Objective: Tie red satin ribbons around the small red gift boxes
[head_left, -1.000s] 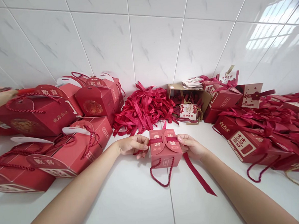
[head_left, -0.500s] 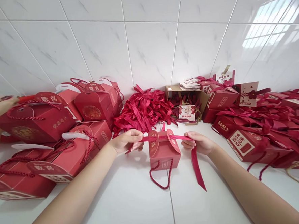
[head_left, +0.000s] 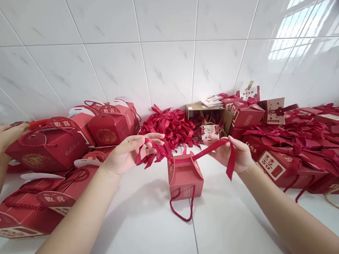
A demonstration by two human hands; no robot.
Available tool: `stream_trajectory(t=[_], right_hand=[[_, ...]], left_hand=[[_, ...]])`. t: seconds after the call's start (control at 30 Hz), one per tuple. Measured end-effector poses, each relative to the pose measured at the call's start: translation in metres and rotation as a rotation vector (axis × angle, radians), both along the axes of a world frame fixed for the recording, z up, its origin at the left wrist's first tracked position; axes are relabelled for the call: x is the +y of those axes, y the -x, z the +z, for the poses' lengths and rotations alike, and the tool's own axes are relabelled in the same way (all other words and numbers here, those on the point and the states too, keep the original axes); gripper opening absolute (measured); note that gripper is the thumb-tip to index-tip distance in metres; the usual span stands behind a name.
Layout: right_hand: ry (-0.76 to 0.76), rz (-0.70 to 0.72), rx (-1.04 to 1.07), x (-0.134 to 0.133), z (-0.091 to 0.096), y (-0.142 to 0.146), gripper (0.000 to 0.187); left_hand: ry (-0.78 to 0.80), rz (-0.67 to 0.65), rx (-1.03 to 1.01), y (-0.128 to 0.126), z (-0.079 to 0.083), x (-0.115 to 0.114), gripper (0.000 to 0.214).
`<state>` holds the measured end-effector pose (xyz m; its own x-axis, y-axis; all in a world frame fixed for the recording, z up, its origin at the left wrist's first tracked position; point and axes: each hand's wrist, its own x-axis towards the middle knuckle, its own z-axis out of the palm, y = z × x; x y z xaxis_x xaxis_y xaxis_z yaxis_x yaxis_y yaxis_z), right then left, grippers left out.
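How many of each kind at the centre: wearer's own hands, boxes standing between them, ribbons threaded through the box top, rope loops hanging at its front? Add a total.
Left hand and right hand: 2
Box: 1
Ribbon: 1
Rope loop: 1
Total: 5

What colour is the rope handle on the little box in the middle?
The rope handle is dark red, best seen in the head view.

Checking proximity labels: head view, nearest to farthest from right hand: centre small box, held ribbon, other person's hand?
From right hand:
1. Ribbon: touching, pinched in it.
2. Small box: centre, to its left.
3. Other person's hand: far left edge.
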<state>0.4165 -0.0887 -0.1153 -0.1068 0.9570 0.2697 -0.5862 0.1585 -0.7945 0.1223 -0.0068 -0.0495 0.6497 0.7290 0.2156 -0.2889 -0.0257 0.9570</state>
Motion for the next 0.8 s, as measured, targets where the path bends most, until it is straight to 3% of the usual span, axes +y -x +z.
stream_trajectory(t=[0.1, 0.27, 0.47, 0.57, 0.67, 0.73, 0.8], right_hand=[[-0.001, -0.071, 0.01, -0.004, 0.012, 0.005, 0.027], [-0.118, -0.297, -0.098, -0.012, 0.035, 0.013, 0.039], [-0.27, -0.55, -0.288, -0.012, 0.059, 0.031, 0.024], [-0.33, -0.667, -0.314, -0.007, 0.07, 0.039, 0.018], [-0.353, -0.704, -0.314, -0.003, 0.082, 0.046, 0.035], [-0.327, -0.695, -0.303, -0.003, 0.088, 0.048, 0.055], [-0.287, -0.672, -0.293, -0.003, 0.093, 0.05, 0.06]], left_hand=[[0.028, 0.079, -0.081, 0.001, 0.007, -0.002, 0.019], [0.077, 0.156, -0.154, 0.0, 0.02, -0.009, 0.04], [-0.162, 0.366, -0.206, -0.022, 0.024, -0.024, 0.022], [-0.203, 0.431, -0.236, -0.034, 0.028, -0.029, 0.037], [-0.189, 0.42, -0.225, -0.041, 0.034, -0.032, 0.045], [-0.175, 0.414, -0.191, -0.042, 0.038, -0.034, 0.037], [-0.16, 0.414, -0.152, -0.043, 0.04, -0.035, 0.027]])
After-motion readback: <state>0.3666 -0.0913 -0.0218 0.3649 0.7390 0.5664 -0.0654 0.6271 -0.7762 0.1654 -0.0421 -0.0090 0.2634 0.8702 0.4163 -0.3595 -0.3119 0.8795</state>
